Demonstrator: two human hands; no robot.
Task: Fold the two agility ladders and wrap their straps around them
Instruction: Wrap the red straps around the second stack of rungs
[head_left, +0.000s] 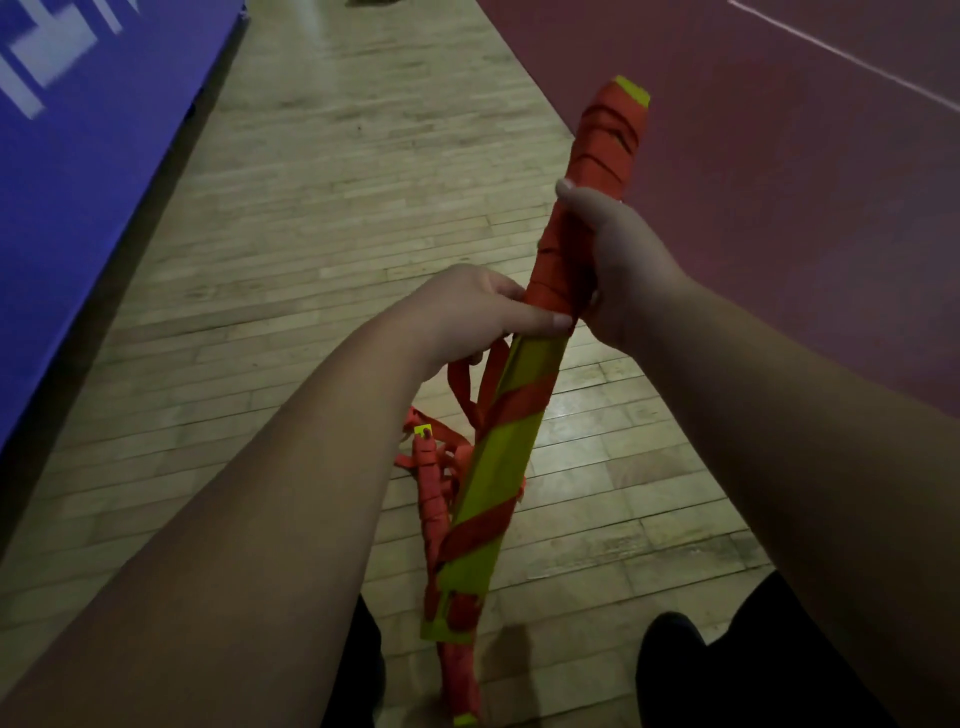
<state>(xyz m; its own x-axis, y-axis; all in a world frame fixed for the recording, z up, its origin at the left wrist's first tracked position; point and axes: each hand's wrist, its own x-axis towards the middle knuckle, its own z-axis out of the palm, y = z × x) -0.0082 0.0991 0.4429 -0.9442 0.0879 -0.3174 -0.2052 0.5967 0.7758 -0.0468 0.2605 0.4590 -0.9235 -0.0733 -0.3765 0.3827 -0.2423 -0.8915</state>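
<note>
**While one ladder lies wrapped, the other is half done**

As we hold the folded ladder (511, 457) upright over the wooden floor (311, 208), its upper half is bound tight in orange strap (608, 135). The lower half shows only a few loose spiral turns over the yellow rungs. Our right hand (618, 260) has its grip curled round the wrapped part. Our left hand (478, 312) pinches the bundle just below, with slack strap looping down from it. The second ladder (434, 499) lies on the floor beneath, wrapped along its length; we cannot tell whose the loose loops beside it are. We judge the task past halfway: the slack wants winding and securing. No bag or container shows.
</note>
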